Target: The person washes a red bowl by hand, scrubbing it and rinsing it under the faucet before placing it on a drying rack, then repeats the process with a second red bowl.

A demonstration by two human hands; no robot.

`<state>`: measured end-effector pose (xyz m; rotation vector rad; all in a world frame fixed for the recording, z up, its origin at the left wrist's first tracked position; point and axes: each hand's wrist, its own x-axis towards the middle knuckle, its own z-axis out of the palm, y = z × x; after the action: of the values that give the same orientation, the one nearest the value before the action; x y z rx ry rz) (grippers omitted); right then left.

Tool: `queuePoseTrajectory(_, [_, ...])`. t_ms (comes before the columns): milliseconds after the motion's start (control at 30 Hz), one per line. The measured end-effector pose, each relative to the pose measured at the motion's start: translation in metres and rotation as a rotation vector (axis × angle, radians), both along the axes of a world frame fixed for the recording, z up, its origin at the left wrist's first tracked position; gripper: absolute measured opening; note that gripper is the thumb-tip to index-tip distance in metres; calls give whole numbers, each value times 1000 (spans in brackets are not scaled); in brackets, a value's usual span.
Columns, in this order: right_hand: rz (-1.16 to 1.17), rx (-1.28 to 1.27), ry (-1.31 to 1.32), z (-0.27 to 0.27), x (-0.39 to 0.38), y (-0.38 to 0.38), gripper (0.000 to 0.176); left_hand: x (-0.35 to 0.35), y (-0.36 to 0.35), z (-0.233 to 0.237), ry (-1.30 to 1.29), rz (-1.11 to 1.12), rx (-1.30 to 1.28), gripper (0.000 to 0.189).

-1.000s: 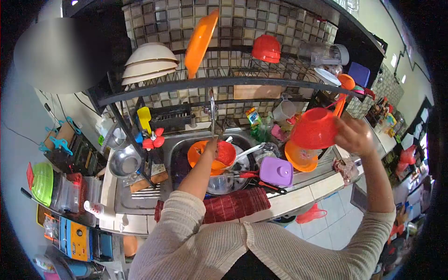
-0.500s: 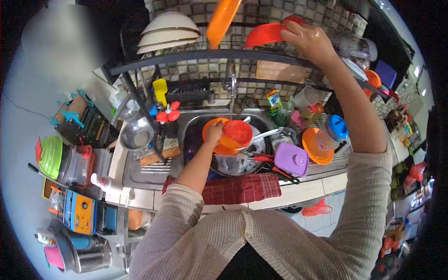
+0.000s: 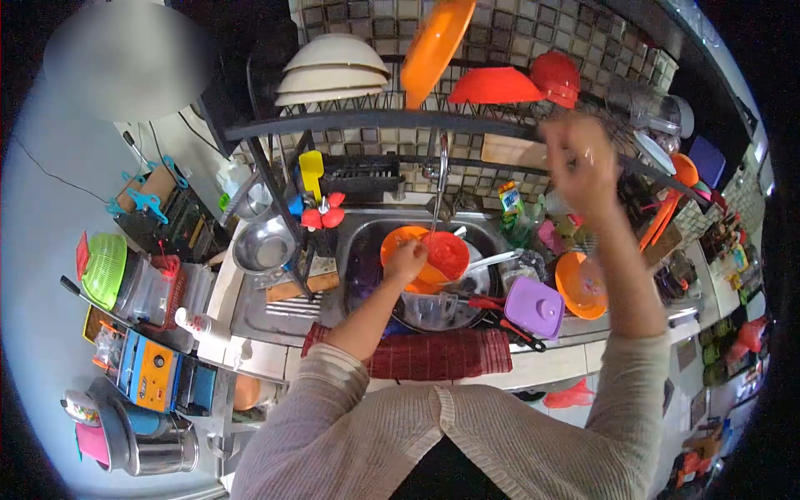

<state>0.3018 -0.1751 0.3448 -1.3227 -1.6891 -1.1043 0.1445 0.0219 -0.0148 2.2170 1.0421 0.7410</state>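
Over the sink [image 3: 357, 293], my left hand [image 3: 405, 262] is closed on the rim of an orange bowl [image 3: 392, 242]. A red bowl [image 3: 450, 254] sits against it, under the tap [image 3: 442, 158]. My right hand [image 3: 581, 162] is in the air just in front of the dish rack [image 3: 367, 125], blurred by motion, its fingers seemingly apart and nothing visible in them. Nearest to it on the rack are a rounded red bowl [image 3: 555, 79] and a wider red bowl [image 3: 495, 86], both upside down. Below my left hand, a clear container [image 3: 431, 310] lies among the dishes.
White bowls [image 3: 333, 71] and an upright orange plate [image 3: 437, 54] stand on the rack. Right of the sink are a purple lid [image 3: 534, 307] and an orange plate [image 3: 581, 286]. Metal bowls [image 3: 265, 244] sit left. A red cloth [image 3: 442, 354] hangs over the counter edge.
My right hand has let go of the red bowl on the rack and come down and back from it. My left hand stays at the orange bowl. The view has shifted slightly.
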Motion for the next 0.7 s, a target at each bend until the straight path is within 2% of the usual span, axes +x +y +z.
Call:
queuePoseTrajectory(33, [-115,-32,-35,-36,-2,-3,6,3,-1,-5,-5,4,8,34])
queuePoseTrajectory(67, [-60,-204,-174,-66,-7,-3,9,4,-2,-9,9,-36,-36,33])
queuePoseTrajectory(100, [34,-619,-285,-102,-3,8,10,5,-5,-12,23,-74,-80,31])
queuePoseTrajectory(133, [380,-633,-155,-129,-11,16,11,2,-10,-13,20,-66,-73,31])
queuePoseTrajectory(200, [323,-634,20,-226,0,50,14,-8,-28,-11,-102,-62,-108,28])
queuePoseTrajectory(267, [202,-649,322,-319,33,76,30,-25,-49,5,-137,-78,-121,26])
queuePoseTrajectory(300, [217,-648,322,-347,46,86,30,-35,-57,14,-172,-104,-135,24])
queuePoseTrajectory(367, [-106,-730,527,-392,63,108,46,-56,-69,23,-142,-67,-139,23])
queuePoseTrajectory(400, [-85,-734,531,-419,72,120,46,-67,-73,28,-117,-44,-151,22])
queuePoseTrajectory(433, [-227,-785,528,-446,80,131,51,-78,-77,35,-107,-24,-151,22])
queuePoseTrajectory(467, [-371,-837,520,-463,85,135,57,-90,-83,41,-82,38,-149,22])
queuePoseTrajectory(500, [-343,-789,597,-462,87,136,52,-101,-87,43,-55,99,-150,22])
queuePoseTrajectory(533, [-313,-781,884,-463,92,142,41,-110,-90,40,-46,117,-160,22])
queuePoseTrajectory(600, [-296,-772,845,-460,103,142,30,-125,-99,33,-194,178,-50,21])
queuePoseTrajectory(667, [-296,-771,784,-442,97,139,18,-134,-107,26,-205,233,-55,21])
queuePoseTrajectory(700, [-226,-795,797,-437,102,139,16,-136,-110,23,-219,266,-42,22])
